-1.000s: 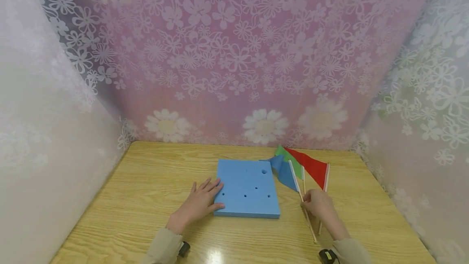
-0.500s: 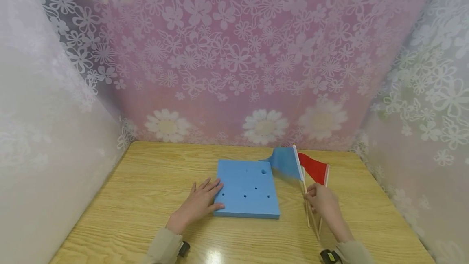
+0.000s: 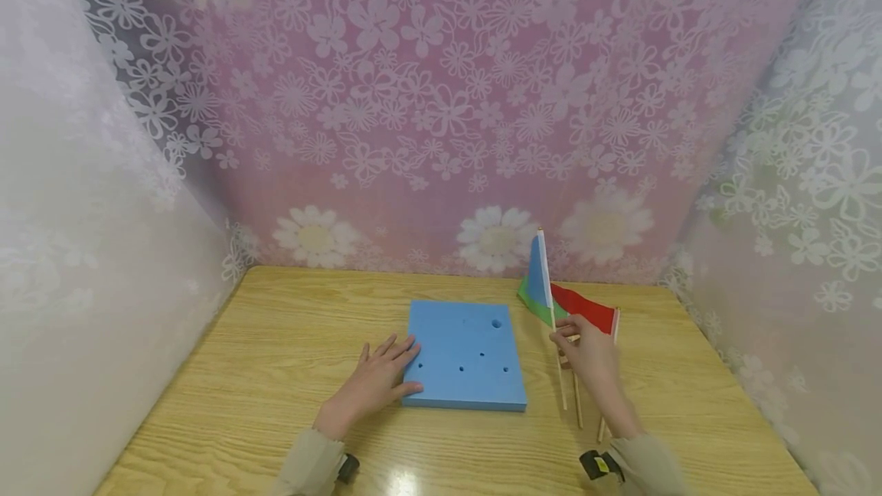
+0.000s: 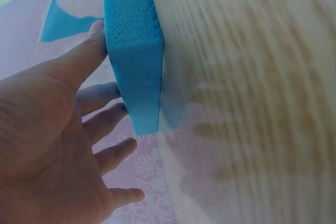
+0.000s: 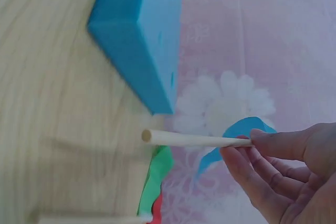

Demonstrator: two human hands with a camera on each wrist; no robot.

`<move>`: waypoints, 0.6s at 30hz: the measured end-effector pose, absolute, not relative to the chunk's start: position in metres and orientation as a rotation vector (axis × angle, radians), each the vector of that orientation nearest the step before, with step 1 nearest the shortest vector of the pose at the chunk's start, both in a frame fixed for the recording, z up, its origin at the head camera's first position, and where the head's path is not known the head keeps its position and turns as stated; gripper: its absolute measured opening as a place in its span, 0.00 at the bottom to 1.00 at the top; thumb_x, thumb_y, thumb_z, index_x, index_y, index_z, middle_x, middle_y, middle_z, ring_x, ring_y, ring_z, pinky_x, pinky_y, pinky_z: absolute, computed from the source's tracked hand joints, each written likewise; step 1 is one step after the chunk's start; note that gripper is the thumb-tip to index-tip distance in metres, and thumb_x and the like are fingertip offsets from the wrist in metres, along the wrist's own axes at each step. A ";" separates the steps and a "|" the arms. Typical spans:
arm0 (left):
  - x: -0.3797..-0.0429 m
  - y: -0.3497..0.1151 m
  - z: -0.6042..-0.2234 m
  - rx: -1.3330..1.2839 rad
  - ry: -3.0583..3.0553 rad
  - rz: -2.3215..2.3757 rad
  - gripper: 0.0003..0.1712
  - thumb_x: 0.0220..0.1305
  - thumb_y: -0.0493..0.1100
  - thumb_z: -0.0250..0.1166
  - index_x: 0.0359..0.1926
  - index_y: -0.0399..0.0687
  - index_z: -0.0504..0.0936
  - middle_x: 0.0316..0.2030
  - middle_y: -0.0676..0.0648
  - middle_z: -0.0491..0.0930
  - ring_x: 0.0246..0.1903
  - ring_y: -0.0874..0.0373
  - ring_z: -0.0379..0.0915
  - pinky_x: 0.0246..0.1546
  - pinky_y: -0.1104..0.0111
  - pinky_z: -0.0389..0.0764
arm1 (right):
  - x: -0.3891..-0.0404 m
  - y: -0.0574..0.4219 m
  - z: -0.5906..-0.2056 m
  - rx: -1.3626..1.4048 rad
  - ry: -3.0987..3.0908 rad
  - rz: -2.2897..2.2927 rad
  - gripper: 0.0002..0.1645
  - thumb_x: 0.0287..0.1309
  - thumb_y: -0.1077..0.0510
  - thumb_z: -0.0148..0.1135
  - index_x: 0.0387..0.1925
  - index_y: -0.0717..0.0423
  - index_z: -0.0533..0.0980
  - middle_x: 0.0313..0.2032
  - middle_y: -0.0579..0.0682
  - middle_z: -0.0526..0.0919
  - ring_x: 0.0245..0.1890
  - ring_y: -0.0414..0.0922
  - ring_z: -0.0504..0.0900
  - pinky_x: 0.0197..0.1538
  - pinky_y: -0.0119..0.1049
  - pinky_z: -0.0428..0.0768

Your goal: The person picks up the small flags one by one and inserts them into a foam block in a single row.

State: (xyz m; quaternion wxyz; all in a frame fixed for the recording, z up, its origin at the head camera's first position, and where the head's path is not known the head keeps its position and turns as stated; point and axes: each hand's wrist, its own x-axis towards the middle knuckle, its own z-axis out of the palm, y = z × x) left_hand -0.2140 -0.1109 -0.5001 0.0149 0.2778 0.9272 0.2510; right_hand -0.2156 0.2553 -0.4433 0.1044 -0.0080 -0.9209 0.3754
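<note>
the right hand (image 3: 592, 350) pinches the blue flag (image 3: 536, 274) by its round stick (image 5: 194, 140), which may twist; the left hand (image 3: 372, 381), fingers spread, touches the blue block (image 3: 468, 389).

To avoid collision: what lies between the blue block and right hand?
In the head view: bare tabletop, then the blue flag's stick, pinched by the right hand; green cloth lies farther back.

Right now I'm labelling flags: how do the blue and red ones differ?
The blue flag is raised in the right hand; the red flag lies on the table. The blue flag's cloth looks narrow in the head view; the red flag's spreads wider. Both have a white edge and wooden stick.
</note>
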 end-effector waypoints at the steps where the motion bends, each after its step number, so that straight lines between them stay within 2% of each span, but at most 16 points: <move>1: -0.214 -0.111 -0.500 0.866 2.886 0.781 0.41 0.69 0.55 0.66 0.76 0.43 0.65 0.76 0.41 0.59 0.76 0.34 0.47 0.67 0.27 0.43 | -0.217 0.252 -0.442 -0.014 -2.700 1.125 0.18 0.64 0.62 0.69 0.52 0.68 0.78 0.41 0.63 0.87 0.28 0.50 0.88 0.28 0.39 0.87; 5: -0.214 -0.112 -0.502 0.864 2.885 0.787 0.41 0.69 0.56 0.65 0.76 0.44 0.65 0.76 0.41 0.59 0.76 0.35 0.47 0.68 0.27 0.43 | -0.225 0.236 -0.442 0.020 -2.627 1.258 0.20 0.63 0.62 0.69 0.54 0.67 0.78 0.42 0.64 0.87 0.30 0.52 0.89 0.30 0.46 0.87; 8: -0.213 -0.113 -0.503 0.863 2.882 0.791 0.42 0.68 0.56 0.65 0.76 0.43 0.65 0.76 0.41 0.59 0.76 0.35 0.47 0.67 0.27 0.43 | -0.231 0.221 -0.443 0.048 -2.573 1.375 0.19 0.63 0.63 0.69 0.54 0.67 0.78 0.43 0.65 0.87 0.32 0.54 0.89 0.30 0.46 0.87; 14: -0.212 -0.113 -0.499 0.862 2.864 0.825 0.41 0.69 0.56 0.65 0.76 0.43 0.65 0.76 0.40 0.59 0.76 0.34 0.46 0.67 0.26 0.42 | -0.239 0.187 -0.442 0.089 -2.485 1.597 0.19 0.63 0.66 0.68 0.54 0.69 0.79 0.43 0.66 0.86 0.33 0.54 0.88 0.29 0.41 0.87; 18: -0.212 -0.113 -0.499 0.852 2.860 0.825 0.42 0.69 0.57 0.65 0.76 0.43 0.64 0.76 0.41 0.59 0.77 0.35 0.46 0.67 0.27 0.42 | -0.242 0.162 -0.444 0.127 -2.411 1.689 0.18 0.62 0.65 0.70 0.53 0.66 0.81 0.42 0.64 0.87 0.33 0.52 0.88 0.29 0.39 0.87</move>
